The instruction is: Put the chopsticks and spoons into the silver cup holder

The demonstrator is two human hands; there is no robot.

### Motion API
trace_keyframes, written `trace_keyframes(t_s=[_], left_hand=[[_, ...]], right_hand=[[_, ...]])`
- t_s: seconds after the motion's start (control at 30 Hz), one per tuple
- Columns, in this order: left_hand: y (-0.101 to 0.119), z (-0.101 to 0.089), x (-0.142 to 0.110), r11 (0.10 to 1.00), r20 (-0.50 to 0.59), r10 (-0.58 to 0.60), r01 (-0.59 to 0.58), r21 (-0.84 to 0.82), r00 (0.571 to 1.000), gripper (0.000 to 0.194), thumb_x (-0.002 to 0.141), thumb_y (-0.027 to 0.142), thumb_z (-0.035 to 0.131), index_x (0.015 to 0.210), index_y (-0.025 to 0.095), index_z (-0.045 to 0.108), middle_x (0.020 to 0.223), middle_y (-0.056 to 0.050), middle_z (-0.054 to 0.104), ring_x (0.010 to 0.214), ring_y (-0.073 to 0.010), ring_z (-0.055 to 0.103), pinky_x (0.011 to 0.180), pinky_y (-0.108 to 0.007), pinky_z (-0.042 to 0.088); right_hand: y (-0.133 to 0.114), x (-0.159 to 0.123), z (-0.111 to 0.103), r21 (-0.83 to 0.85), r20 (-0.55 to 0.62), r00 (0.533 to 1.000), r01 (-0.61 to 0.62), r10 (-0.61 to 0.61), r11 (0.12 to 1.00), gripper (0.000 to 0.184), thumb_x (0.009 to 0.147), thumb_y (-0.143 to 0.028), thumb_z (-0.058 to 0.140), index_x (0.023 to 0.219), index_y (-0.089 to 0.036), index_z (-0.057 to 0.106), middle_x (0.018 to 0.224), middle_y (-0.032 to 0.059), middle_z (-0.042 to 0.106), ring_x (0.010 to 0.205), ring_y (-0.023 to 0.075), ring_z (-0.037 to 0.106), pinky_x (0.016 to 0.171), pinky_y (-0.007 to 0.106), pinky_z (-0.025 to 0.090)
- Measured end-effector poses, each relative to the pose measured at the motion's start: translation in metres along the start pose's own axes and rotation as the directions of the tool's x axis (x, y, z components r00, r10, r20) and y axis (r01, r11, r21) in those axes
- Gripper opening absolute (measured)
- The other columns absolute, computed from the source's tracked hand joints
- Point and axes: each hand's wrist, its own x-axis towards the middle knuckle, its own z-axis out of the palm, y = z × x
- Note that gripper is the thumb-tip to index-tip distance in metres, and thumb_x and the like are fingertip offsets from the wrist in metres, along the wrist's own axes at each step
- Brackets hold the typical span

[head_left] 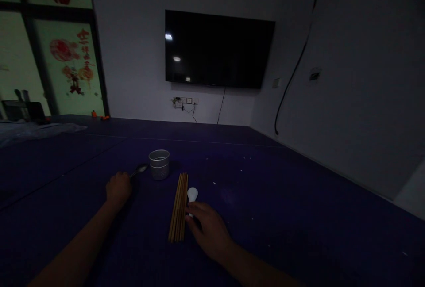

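My left hand (118,188) is closed round the handle of a metal spoon (139,170), whose bowl points toward a small metal cup (159,164) standing upright on the dark blue surface (265,198). My right hand (207,227) pinches the handle of a white spoon (192,195) that lies flat just right of a bundle of several wooden chopsticks (178,206). The chopsticks lie side by side, pointing away from me, between my two hands.
A black screen (217,48) hangs on the white far wall above a socket strip (184,101). A cable (295,66) runs down the right wall. Glass panels with red decorations (71,61) stand at the far left.
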Motion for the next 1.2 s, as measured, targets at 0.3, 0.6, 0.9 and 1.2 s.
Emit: trace_keyframes(t_s=[0.3,0.6,0.9,1.2], left_hand=[[0.003,-0.003,0.000,0.990,-0.026,-0.099,0.096,-0.101,0.995,0.031,0.083,0.011,0.030,0.097,0.002,0.056,0.093,-0.022,0.061,0.088,-0.0300,0.061,0.063,-0.032,0.045],[0.006,-0.007,0.003,0.922,-0.150,-0.184,0.118,-0.369,0.971,0.030,0.086,0.015,0.029,0.103,0.006,0.053,0.102,-0.020,0.058,0.090,-0.0267,0.061,0.064,-0.030,0.045],[0.030,-0.012,-0.016,0.864,-0.485,-0.039,-0.215,-0.456,0.873,0.032,0.089,0.025,0.025,0.105,0.011,0.050,0.097,-0.013,0.054,0.089,-0.0243,0.056,0.076,-0.036,0.046],[0.064,-0.007,-0.050,0.684,-0.625,0.356,-0.650,-0.333,0.694,0.025,0.089,0.021,0.029,0.095,0.016,0.053,0.087,-0.008,0.060,0.081,-0.0199,0.057,0.072,-0.032,0.046]], right_hand=[[0.002,0.000,0.000,0.001,0.019,1.000,0.008,-0.008,1.000,0.025,0.088,-0.022,0.045,0.104,-0.022,0.064,0.107,0.0046,0.065,0.099,0.0175,0.058,0.088,0.032,0.044],[-0.001,0.000,0.000,-0.002,0.020,1.000,0.016,-0.016,1.000,0.024,0.087,-0.021,0.046,0.104,-0.021,0.064,0.107,0.0044,0.065,0.099,0.0168,0.057,0.088,0.030,0.043],[-0.003,0.000,-0.003,0.013,0.021,1.000,0.018,-0.019,1.000,0.024,0.087,-0.020,0.046,0.103,-0.021,0.064,0.106,0.0043,0.065,0.099,0.0180,0.058,0.087,0.032,0.044],[-0.004,0.000,-0.004,0.017,0.035,0.999,0.011,-0.012,1.000,0.024,0.087,-0.019,0.046,0.102,-0.022,0.064,0.105,0.0037,0.066,0.098,0.0173,0.058,0.087,0.031,0.044]])
